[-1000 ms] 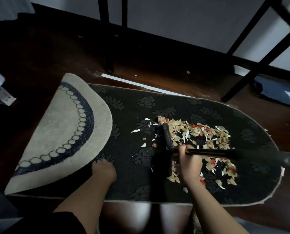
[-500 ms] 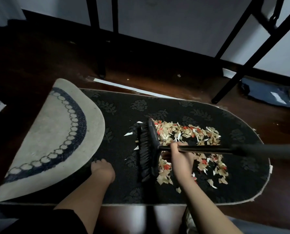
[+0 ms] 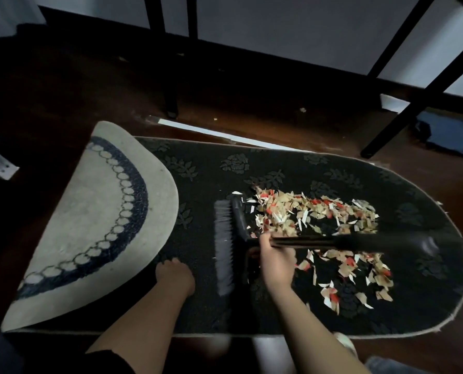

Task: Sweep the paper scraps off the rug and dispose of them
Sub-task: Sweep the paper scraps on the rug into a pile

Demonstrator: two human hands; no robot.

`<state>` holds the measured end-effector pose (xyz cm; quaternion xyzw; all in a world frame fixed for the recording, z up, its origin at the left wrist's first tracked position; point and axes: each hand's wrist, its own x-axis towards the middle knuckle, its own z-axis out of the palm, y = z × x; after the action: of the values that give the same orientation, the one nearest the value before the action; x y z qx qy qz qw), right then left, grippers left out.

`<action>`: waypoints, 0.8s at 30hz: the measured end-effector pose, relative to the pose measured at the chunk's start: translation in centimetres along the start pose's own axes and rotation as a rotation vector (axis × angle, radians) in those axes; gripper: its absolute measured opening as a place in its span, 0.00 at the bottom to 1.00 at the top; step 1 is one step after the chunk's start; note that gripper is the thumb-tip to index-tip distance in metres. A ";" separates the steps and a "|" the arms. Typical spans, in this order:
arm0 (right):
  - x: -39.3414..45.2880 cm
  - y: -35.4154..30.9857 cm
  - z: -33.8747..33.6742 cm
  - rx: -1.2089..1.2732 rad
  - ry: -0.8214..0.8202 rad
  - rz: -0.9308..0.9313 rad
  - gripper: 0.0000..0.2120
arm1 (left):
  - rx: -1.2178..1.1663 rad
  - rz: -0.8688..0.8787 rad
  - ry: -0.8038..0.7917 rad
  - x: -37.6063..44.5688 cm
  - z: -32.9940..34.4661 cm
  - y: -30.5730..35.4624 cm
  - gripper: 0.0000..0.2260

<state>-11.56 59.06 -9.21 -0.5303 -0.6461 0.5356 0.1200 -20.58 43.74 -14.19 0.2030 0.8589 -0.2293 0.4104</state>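
Sweeping step in hand. Right hand (image 3: 276,261) curled round broom (image 3: 233,238) handle near head; bristles on rug (image 3: 319,168), just left of scraps (image 3: 314,217). Scraps heaped mid-rug toward right end, none off yet. Left hand (image 3: 174,275) rests knuckles-down on rug near front edge; fingers curled under, holds nothing seen. Next, likely: drive heap toward right edge onto floor (image 3: 63,90), then collect; no dustpan seen. Rug dark, floral, left end folded over showing pale backing. Dark wood floor, black furniture legs (image 3: 403,103), pale wall behind.
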 end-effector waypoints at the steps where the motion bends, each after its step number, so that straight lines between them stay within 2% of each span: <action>1: 0.0 0.2 -0.8 -0.009 0.027 -0.009 0.14 | 0.001 0.003 0.006 0.0 0.1 0.0 0.27; 5: -0.2 0.1 -4.7 -0.150 0.102 -0.191 0.13 | -0.001 0.016 0.025 -0.2 0.2 0.2 0.26; 7: -0.5 -0.7 -5.9 -0.093 0.128 -0.216 0.13 | -0.001 0.019 0.036 -0.3 0.1 0.2 0.26; 10: -1.2 -2.2 -4.6 0.029 0.039 -0.128 0.10 | -0.006 0.019 0.038 -0.6 0.1 0.2 0.26; 12: -1.7 -2.7 -2.3 0.022 -0.051 -0.112 0.09 | 0.001 0.021 0.030 -0.8 0.0 0.2 0.26; 16: -2.2 -2.4 2.1 -0.007 -0.183 -0.062 0.16 | 0.003 0.032 0.016 -0.8 -0.2 -0.1 0.26; 18: -1.7 -1.5 2.8 -0.020 -0.218 -0.070 0.15 | 0.007 0.026 0.007 -0.7 -0.1 -0.3 0.27; 21: -0.2 -0.4 1.0 -0.029 -0.085 -0.027 0.13 | 0.023 0.005 0.006 -0.6 0.2 -0.4 0.27; 24: 0.9 -0.1 -2.3 -0.118 0.039 -0.078 0.13 | 0.029 0.014 0.015 -0.9 0.0 -0.2 0.26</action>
<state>-10.36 61.06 -8.57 -0.5212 -0.6942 0.4811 0.1221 -20.16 43.41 -13.48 0.2165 0.8571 -0.2375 0.4026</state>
